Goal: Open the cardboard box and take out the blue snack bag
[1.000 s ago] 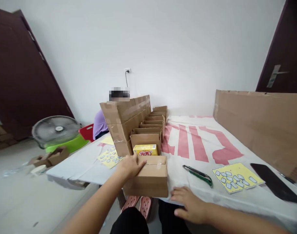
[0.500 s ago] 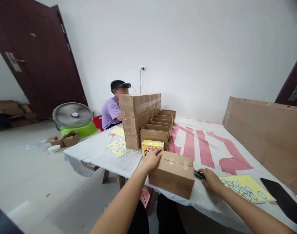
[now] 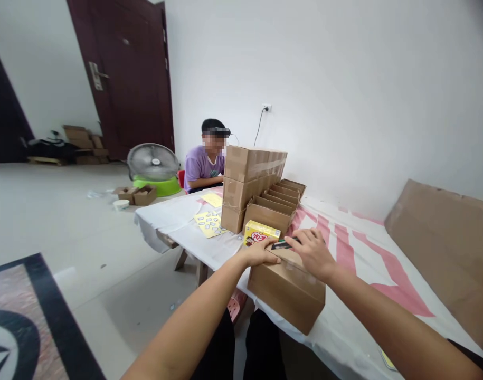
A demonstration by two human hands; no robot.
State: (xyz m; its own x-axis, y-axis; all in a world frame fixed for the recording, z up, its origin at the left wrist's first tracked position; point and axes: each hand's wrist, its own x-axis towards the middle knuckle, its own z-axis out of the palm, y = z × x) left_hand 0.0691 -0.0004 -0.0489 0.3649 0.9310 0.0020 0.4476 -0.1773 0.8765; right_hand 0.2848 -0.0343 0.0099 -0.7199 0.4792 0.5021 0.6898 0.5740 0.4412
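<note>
A closed, taped cardboard box (image 3: 284, 290) sits at the table's near edge, below both hands. My left hand (image 3: 261, 253) grips its far left top edge, thumb lying along the top. In my right hand (image 3: 310, 250) is a slim dark box cutter (image 3: 280, 245), held over the top of the box and pointing left toward my left hand. Whether its tip touches the cardboard cannot be made out. Just behind my left hand stands a small yellow printed carton (image 3: 261, 230).
Stacked closed boxes (image 3: 235, 195) and a row of open boxes (image 3: 267, 214) stand beyond the carton. A person (image 3: 204, 163) in purple sits behind the stack. Yellow sheets (image 3: 209, 224) lie on the covered table (image 3: 178, 221). A large cardboard panel (image 3: 443, 248) leans at right, and a fan (image 3: 154, 163) stands on the floor.
My right hand has brought the box cutter from the table at the box's right side up over its top. My left hand stays at the box. The view has swung left.
</note>
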